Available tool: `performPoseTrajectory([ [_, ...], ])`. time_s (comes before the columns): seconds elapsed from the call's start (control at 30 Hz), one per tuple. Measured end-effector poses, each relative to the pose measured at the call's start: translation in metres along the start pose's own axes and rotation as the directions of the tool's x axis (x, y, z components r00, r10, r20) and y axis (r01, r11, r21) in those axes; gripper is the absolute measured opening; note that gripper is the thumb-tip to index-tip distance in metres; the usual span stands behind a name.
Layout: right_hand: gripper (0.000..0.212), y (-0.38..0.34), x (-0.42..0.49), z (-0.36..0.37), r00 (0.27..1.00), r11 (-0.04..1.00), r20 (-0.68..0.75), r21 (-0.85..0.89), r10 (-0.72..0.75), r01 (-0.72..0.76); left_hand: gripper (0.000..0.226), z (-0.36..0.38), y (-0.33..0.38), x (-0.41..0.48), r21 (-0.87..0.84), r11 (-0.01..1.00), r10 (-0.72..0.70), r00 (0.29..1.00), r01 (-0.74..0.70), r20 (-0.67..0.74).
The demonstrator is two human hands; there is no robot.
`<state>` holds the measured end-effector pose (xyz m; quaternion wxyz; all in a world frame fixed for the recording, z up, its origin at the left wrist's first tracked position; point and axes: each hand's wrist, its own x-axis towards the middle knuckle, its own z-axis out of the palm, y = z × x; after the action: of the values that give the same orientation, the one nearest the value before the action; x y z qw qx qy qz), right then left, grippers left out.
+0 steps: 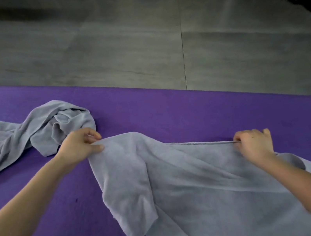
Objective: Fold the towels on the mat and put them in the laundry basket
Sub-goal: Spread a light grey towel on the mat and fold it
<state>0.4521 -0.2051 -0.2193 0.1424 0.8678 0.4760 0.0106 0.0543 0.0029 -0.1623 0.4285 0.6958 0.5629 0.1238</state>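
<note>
In the head view, a grey towel [192, 183] lies spread across the lower middle and right of the purple mat [170, 111]. The left hand [79, 146] pinches its upper left corner; the right hand [255, 145] grips its far edge at right. A second crumpled towel [19, 134] lies at left.

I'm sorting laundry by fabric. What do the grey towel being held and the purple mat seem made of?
The grey towel looks like soft terry or microfibre cloth: matte, fuzzy nap, limp folds. The purple mat looks like foam or rubber: matte, finely textured; which, I cannot tell.
</note>
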Motion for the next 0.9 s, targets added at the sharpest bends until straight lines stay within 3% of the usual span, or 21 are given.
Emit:
performPoseTrajectory([
  [0.07, 0.012, 0.022, -0.004, -0.016, 0.995, 0.996, -0.098, 0.088, 0.004, 0.004, 0.021, -0.011, 0.008, -0.002, 0.255, 0.966, 0.021, 0.998, -0.038, 0.067],
  [0.17, 0.013, 0.053, -0.011, -0.042, 0.982, 0.984, -0.18, 0.174, 0.061, -0.03, 0.021, -0.013, 0.022, -0.003, 0.603, 0.785, 0.023, 0.98, -0.139, 0.196],
  [0.3, 0.015, 0.078, -0.018, -0.064, 0.966, 0.96, -0.193, 0.253, 0.172, -0.121, 0.015, 0.0, 0.05, -0.001, 0.762, 0.604, 0.044, 0.965, -0.232, 0.26],
  [0.37, 0.016, 0.082, -0.016, -0.077, 0.949, 0.922, -0.191, 0.346, 0.25, -0.173, 0.006, -0.003, 0.069, 0.005, 0.754, 0.611, 0.138, 0.971, -0.239, 0.196],
  [0.5, 0.018, 0.098, 0.005, -0.123, 0.874, 0.784, -0.249, 0.585, 0.417, -0.207, 0.027, -0.031, 0.115, 0.018, 0.652, 0.717, 0.294, 0.955, -0.246, 0.037],
  [0.67, 0.019, 0.126, 0.025, -0.207, 0.775, 0.75, -0.402, 0.648, 0.488, -0.136, 0.023, -0.087, 0.183, 0.019, 0.424, 0.84, 0.424, 0.897, -0.338, -0.127],
  [0.8, 0.021, 0.153, 0.017, -0.26, 0.649, 0.748, -0.559, 0.663, 0.515, -0.023, 0.018, -0.117, 0.228, 0.006, 0.391, 0.807, 0.552, 0.799, -0.442, -0.237],
  [0.9, 0.02, 0.165, -0.006, -0.261, 0.668, 0.77, -0.602, 0.634, 0.437, 0.068, 0.018, -0.118, 0.231, -0.01, 0.477, 0.732, 0.629, 0.751, -0.485, -0.202],
])
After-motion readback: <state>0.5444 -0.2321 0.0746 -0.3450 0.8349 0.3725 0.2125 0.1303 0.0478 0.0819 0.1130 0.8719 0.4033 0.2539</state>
